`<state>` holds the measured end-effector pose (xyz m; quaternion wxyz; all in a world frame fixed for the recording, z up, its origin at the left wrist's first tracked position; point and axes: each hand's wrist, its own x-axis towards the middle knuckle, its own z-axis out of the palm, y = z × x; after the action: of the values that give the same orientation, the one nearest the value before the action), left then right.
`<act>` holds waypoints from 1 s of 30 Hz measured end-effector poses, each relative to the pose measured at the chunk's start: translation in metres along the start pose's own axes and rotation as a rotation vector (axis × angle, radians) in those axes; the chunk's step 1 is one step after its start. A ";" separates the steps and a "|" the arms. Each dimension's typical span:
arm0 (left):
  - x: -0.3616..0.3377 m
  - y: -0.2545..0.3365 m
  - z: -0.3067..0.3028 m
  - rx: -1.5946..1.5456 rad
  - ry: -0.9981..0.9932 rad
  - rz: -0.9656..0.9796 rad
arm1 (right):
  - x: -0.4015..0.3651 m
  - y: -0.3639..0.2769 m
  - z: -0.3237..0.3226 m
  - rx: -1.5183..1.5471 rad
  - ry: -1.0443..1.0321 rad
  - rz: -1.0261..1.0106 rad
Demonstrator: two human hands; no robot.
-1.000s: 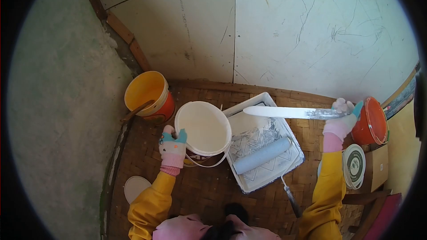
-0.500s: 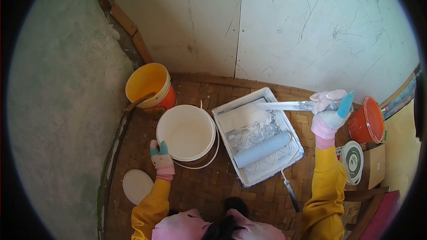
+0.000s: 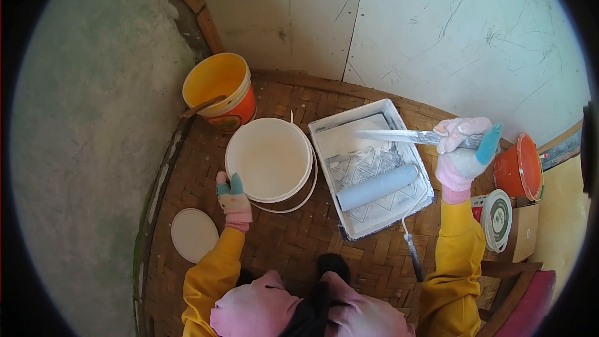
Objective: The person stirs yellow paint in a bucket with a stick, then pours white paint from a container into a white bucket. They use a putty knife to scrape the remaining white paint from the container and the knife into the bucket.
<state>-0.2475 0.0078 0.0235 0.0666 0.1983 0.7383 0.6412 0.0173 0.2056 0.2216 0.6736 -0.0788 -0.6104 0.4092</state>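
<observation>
Closed round a long flat stick (image 3: 405, 136), my gloved right hand (image 3: 465, 153) is at the right; the stick's white-coated end is over the paint tray (image 3: 426, 190). A pale blue roller (image 3: 379, 188) lies in the tray, its dark handle (image 3: 413, 257) sticking out over the floor. My gloved left hand (image 3: 233, 198) is at the lower left rim of the white bucket (image 3: 269, 161), thumb and fingers apart. The bucket holds white paint.
An orange bucket (image 3: 240, 103) with a wooden stick (image 3: 203, 107) stands by the left wall. A round lid (image 3: 194, 235) lies on the woven floor. At the right are a red bucket (image 3: 518, 168), a lidded tub (image 3: 497, 221), a cardboard box (image 3: 526, 232) and a chair (image 3: 527, 299).
The view has tilted, so the buckets and tray appear higher in the frame. The stick is still in my right hand, and its tip appears slightly further left.
</observation>
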 end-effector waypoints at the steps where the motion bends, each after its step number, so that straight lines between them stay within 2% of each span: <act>1: 0.000 -0.004 -0.001 -0.006 -0.001 0.015 | -0.001 0.000 0.001 0.002 -0.003 0.003; 19: 0.000 -0.009 -0.001 -0.045 -0.002 0.008 | -0.031 0.011 -0.010 -0.091 -0.181 -0.030; 21: 0.000 -0.008 -0.001 -0.047 -0.002 0.000 | -0.041 0.011 -0.016 -0.176 -0.428 -0.082; 22: 0.000 -0.008 0.000 -0.041 0.002 0.014 | -0.046 0.008 -0.017 -0.178 -0.429 -0.082; 24: -0.001 -0.007 -0.001 -0.035 0.005 0.027 | -0.058 0.001 -0.017 -0.215 -0.630 -0.089; 25: -0.001 -0.006 -0.002 -0.009 -0.003 0.025 | -0.065 -0.003 -0.018 -0.215 -0.630 -0.088; 28: 0.000 -0.006 -0.001 -0.002 0.001 0.020 | -0.082 -0.019 -0.024 -0.157 -0.719 0.028; 30: -0.001 -0.004 0.000 -0.023 0.010 0.017 | -0.081 -0.036 -0.029 -0.212 -0.899 0.125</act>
<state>-0.2474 0.0069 0.0198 0.0596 0.2006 0.7294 0.6513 0.0658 0.1413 0.1749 0.3048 0.0014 -0.8742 0.3779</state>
